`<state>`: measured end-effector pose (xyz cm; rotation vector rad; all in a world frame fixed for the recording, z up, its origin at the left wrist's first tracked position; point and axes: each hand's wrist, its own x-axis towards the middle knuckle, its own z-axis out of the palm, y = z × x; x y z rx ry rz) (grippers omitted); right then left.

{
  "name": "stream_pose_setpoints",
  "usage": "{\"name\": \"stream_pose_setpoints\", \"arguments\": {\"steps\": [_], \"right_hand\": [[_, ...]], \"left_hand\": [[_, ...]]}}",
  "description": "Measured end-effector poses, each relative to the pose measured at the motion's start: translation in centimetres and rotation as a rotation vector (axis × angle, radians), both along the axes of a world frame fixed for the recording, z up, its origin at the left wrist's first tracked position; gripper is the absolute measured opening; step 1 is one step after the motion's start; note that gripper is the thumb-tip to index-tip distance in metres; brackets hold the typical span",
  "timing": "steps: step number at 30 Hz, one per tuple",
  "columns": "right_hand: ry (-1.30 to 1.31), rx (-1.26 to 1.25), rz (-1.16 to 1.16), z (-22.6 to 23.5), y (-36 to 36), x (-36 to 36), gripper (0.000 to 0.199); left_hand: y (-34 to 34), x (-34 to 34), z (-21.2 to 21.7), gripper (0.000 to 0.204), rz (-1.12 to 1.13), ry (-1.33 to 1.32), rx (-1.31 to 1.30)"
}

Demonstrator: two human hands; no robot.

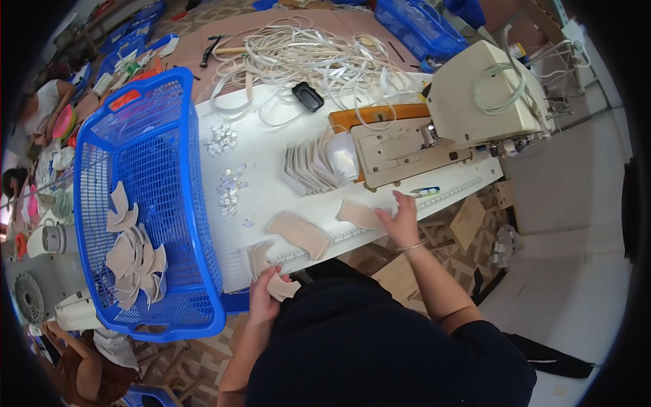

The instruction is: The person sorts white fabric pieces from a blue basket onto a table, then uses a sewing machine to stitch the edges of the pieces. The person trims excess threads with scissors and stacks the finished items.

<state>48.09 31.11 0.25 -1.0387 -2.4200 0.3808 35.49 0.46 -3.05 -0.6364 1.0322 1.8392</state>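
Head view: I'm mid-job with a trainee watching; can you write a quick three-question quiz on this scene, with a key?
1. True or false: the blue basket stands to the left of the sewing machine.
2. Which of these lie in the basket?
A) black tray
B) beige pieces
C) ruler
3. What is the left hand holding?

Key:
1. True.
2. B.
3. Curved beige material; whether it is one piece or two is unclear.
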Motion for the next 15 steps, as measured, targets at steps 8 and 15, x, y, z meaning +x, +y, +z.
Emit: {"name": "stream_pose_setpoints", "arguments": {"steps": [8, 15], "right_hand": [[0.184, -0.997, 0.216, 4.7, 4.0, 0.6, 0.014], [-0.117, -0.734, 0.992, 11.3, -6.4, -9.3, 0.012]], "left_hand": [[0.6, -1.7, 0.6, 0.041, -0.162, -0.164, 0.471], [2.6, -1.4, 1.4, 0.051, -0.192, -0.125, 0.478]]}}
